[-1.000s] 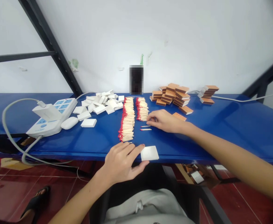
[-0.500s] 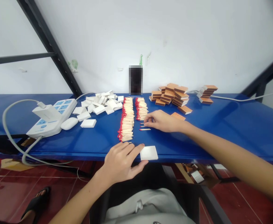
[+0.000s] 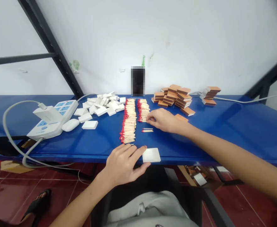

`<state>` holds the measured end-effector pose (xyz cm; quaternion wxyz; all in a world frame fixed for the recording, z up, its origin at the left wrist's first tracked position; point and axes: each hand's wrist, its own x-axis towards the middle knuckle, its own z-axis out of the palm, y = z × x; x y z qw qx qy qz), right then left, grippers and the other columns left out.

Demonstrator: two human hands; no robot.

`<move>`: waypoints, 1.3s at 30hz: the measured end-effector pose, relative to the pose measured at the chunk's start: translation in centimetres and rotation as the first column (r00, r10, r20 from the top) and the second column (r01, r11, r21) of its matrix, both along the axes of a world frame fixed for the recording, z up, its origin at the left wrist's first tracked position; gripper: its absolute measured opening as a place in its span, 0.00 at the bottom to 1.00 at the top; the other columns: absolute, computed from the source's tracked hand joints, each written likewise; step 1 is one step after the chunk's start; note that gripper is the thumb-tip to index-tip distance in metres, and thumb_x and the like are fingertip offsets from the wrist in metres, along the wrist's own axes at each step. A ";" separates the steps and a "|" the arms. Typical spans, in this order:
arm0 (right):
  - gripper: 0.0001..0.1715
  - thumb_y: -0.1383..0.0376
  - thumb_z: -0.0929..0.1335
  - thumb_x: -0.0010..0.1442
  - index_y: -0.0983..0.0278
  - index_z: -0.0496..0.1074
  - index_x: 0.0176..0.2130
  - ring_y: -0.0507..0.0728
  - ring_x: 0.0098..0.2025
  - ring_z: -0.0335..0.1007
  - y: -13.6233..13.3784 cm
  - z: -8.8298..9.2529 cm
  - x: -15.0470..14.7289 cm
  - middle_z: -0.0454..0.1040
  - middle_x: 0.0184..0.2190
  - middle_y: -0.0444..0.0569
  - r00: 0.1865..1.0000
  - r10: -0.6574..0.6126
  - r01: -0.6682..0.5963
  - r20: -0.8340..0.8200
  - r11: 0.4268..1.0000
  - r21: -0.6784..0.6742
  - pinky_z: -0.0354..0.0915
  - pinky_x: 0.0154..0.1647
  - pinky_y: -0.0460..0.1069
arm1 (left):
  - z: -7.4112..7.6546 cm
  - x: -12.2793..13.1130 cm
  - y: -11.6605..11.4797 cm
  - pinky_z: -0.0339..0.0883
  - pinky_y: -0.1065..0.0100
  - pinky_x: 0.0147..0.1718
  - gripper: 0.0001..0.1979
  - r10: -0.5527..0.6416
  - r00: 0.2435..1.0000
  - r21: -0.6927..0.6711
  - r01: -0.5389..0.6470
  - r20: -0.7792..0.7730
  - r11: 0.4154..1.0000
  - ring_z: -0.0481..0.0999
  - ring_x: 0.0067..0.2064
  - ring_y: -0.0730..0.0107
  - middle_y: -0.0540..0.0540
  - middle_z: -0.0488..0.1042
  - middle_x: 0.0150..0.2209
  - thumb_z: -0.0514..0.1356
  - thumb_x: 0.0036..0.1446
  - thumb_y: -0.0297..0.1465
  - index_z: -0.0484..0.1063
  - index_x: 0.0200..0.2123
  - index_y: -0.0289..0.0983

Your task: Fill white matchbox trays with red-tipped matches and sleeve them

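Note:
My left hand (image 3: 123,164) has its thumb and index finger around the left side of a small white matchbox tray (image 3: 151,155) at the table's front edge. Thumb and fingers of my right hand (image 3: 162,119) are pinched at the near end of the shorter row of matches (image 3: 143,109); what lies between the fingertips is hidden. Just below those fingers, a few loose matches (image 3: 147,130) lie close together with red heads to the left. A longer row of matches (image 3: 129,121) runs alongside on the left.
Many white trays (image 3: 100,104) lie heaped at the left. Brown matchbox sleeves (image 3: 173,95) are piled at the back right, with a smaller stack (image 3: 210,95) farther right. A power strip (image 3: 55,118) with cables occupies the left side. A dark pixelated rectangle (image 3: 137,81) stands by the wall.
My right hand has moved slightly away from me, up to the end of the shorter match row. The loose matches, spread apart before, now lie close together. My left hand stays on the tray.

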<state>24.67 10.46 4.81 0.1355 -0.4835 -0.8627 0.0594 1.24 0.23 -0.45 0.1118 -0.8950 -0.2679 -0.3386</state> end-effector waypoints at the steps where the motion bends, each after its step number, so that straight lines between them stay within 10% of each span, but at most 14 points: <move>1: 0.10 0.65 0.66 0.63 0.63 0.77 0.33 0.53 0.30 0.68 0.1 -0.1 -0.1 0.78 0.31 0.47 1.000 -0.008 0.008 0.021 1.000 0.007 0.53 0.30 0.47 | 0.0 0.0 0.0 0.73 0.60 0.30 0.18 0.000 1.000 0.000 0.000 0.001 1.000 0.77 0.31 0.62 0.47 0.77 0.31 0.61 0.62 0.39 0.72 0.50 0.34; 17: 0.09 0.68 0.68 0.57 0.63 0.78 0.29 0.52 0.28 0.70 -1.0 1.1 0.2 0.78 0.26 0.44 0.993 0.099 -0.112 -0.070 0.970 -0.214 0.58 0.30 0.45 | -0.2 -0.1 0.1 0.72 0.61 0.31 0.18 -0.002 1.000 0.002 0.002 -0.009 1.000 0.77 0.31 0.62 0.46 0.77 0.31 0.61 0.62 0.39 0.72 0.50 0.34; 39: 0.09 0.64 0.69 0.61 0.60 0.81 0.40 0.56 0.39 0.76 0.4 0.6 -0.9 0.82 0.38 0.48 1.000 0.030 -0.029 0.006 0.996 -0.087 0.62 0.38 0.46 | 0.0 -0.1 0.0 0.73 0.61 0.30 0.17 0.000 1.000 0.012 0.000 -0.018 1.000 0.77 0.31 0.62 0.46 0.78 0.32 0.60 0.62 0.39 0.73 0.49 0.34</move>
